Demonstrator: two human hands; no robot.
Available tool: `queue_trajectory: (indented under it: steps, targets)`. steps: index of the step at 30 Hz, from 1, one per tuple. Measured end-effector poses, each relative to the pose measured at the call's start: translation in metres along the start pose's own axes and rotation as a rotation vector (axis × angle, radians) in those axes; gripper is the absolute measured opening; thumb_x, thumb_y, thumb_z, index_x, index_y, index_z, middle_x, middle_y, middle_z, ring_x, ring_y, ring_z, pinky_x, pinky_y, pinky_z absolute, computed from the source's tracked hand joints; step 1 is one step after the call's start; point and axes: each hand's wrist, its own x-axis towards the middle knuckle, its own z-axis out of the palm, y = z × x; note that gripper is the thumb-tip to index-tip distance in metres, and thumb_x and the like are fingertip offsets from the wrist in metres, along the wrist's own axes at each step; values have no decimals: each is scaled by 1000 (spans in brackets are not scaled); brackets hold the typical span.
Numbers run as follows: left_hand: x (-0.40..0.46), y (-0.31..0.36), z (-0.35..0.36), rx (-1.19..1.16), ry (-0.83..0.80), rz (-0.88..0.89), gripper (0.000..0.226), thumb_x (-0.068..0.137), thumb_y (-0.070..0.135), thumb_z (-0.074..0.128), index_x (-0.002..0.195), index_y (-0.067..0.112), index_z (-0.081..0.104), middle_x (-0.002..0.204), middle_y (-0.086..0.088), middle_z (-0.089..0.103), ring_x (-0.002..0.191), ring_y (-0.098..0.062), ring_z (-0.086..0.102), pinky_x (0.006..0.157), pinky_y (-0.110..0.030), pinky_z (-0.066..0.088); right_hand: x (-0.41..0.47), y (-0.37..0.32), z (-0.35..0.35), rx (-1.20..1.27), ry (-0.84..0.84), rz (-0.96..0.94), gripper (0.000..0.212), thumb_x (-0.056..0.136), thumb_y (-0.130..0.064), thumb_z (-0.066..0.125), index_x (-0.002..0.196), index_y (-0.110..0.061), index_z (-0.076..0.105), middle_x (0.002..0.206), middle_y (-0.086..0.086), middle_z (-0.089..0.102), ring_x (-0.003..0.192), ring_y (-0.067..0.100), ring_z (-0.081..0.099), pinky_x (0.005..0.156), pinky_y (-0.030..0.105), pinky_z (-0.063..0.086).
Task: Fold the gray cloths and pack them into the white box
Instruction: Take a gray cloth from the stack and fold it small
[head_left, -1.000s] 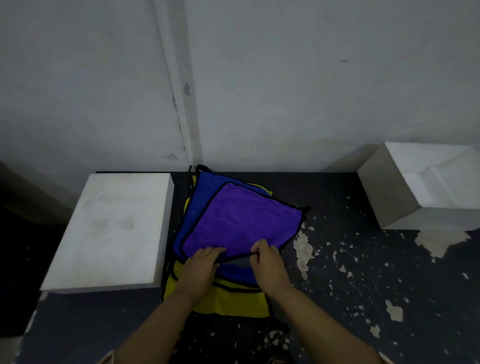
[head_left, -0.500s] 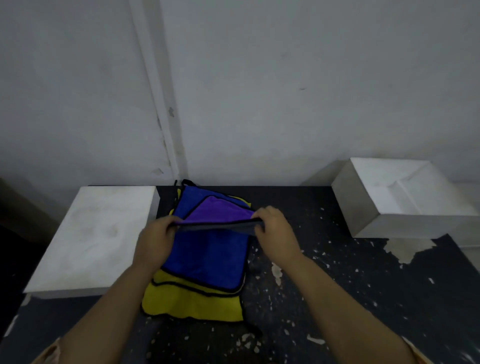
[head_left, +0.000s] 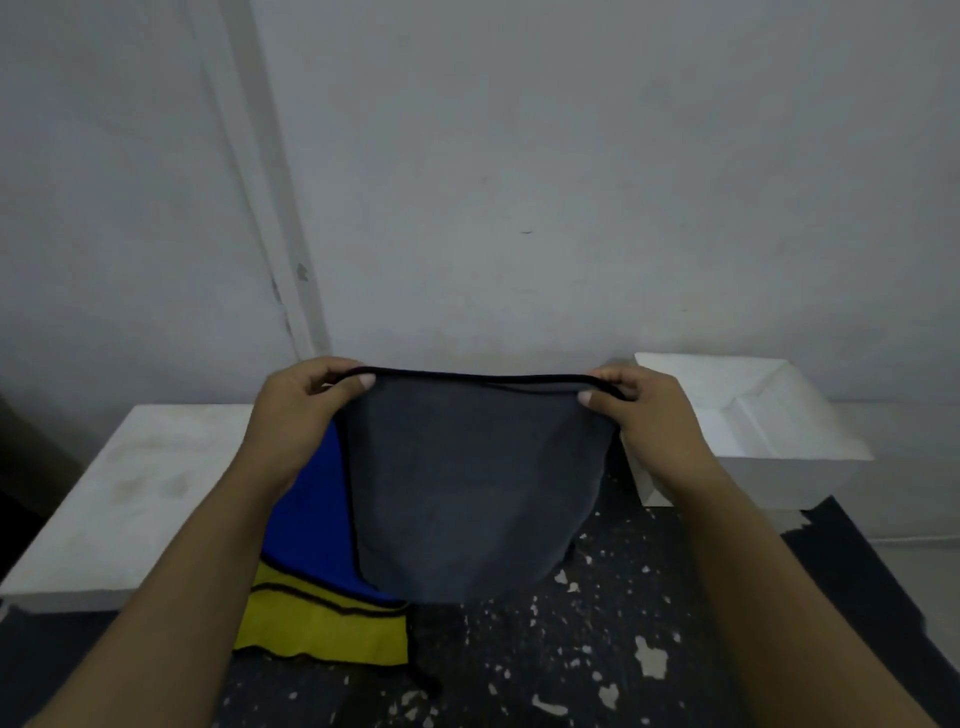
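Here the risk starts nearest the body: the gray cloth (head_left: 467, 493) hangs free above the speckled desk (head_left: 571, 649), its lower edge over the blue cloth (head_left: 306, 519) and just beyond the yellow cloth (head_left: 322, 623). It could drag or snag them if lowered carelessly. The left hand (head_left: 296, 410) and right hand (head_left: 639, 410) each pinch a top corner, fingers clamped on the black hem; a loose pinch would drop it unevenly. Right of the gray cloth, farther back, the white box (head_left: 753, 415) sits open-faced, and a crooked fold may not fit.
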Motion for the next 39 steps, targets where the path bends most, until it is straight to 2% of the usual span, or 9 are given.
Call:
queue_trajectory:
  steps: [4, 15, 19, 22, 24, 27, 32, 36, 39]
  targets:
    - [7, 1, 23, 0, -92, -60, 11, 86, 11, 63, 88, 18, 72, 78, 11, 74, 72, -1, 66, 60, -9, 50, 11, 11, -30, 101, -17, 86, 15, 83, -5, 66, 83, -18, 72, 75, -10, 74, 70, 0, 69, 58, 7, 49]
    - [-11, -15, 64, 39, -190, -65, 19, 88, 15, 60, 94, 29, 72, 97, 12, 73, 93, -1, 65, 80, -15, 50, 6, 33, -91, 54, -58, 82, 18, 85, -7, 63, 81, -22, 73, 75, -10, 74, 72, -1, 67, 62, 5, 47]
    - [-45, -58, 68, 143, -248, -210, 18, 85, 18, 64, 88, 33, 74, 94, 12, 74, 90, -1, 66, 73, -16, 49, -21, 70, -100, -122, -187, 169, 18, 85, -13, 64, 84, -30, 71, 79, -15, 71, 70, -12, 63, 59, -4, 40]
    - [-75, -96, 68, 222, -329, -390, 12, 86, 24, 64, 82, 20, 75, 84, 2, 73, 80, -9, 66, 71, -21, 52, -44, 109, -101, -213, -346, 310, 14, 86, -17, 64, 94, -24, 72, 86, -9, 73, 77, -4, 66, 65, 4, 46]
    - [-93, -117, 70, 239, -368, -513, 19, 87, 22, 63, 74, 12, 72, 72, -1, 64, 71, -11, 61, 66, -24, 49, -60, 136, -101, -198, -417, 417, 10, 86, -15, 64, 89, -19, 73, 84, -4, 73, 75, 1, 67, 63, 8, 47]
    - [-114, -141, 74, 251, -365, -681, 19, 89, 17, 61, 74, 13, 73, 76, -3, 65, 72, -10, 62, 58, -20, 52, -80, 169, -97, -214, -457, 549, 9, 86, -14, 64, 80, -14, 72, 76, -4, 71, 68, 5, 63, 61, 13, 46]
    - [-125, -158, 77, 385, -359, -646, 19, 89, 18, 61, 74, 18, 72, 80, -6, 68, 73, -14, 61, 52, -15, 49, -86, 198, -86, -220, -449, 628, 13, 88, -14, 62, 75, -13, 65, 71, 0, 64, 64, 9, 55, 58, 19, 43]
    - [-114, -157, 83, 361, -273, -630, 17, 87, 16, 63, 73, 13, 73, 68, -4, 64, 60, -13, 59, 50, -24, 51, -69, 204, -77, -263, -349, 575, 14, 87, -14, 63, 73, -15, 64, 73, -2, 65, 66, 6, 57, 56, 16, 40]
    - [-95, -158, 86, 359, -200, -606, 13, 83, 16, 68, 72, 14, 75, 75, -9, 71, 68, -21, 66, 53, -28, 54, -52, 212, -70, -301, -256, 525, 11, 85, -13, 65, 76, -8, 67, 78, 6, 68, 69, 10, 58, 57, 15, 41]
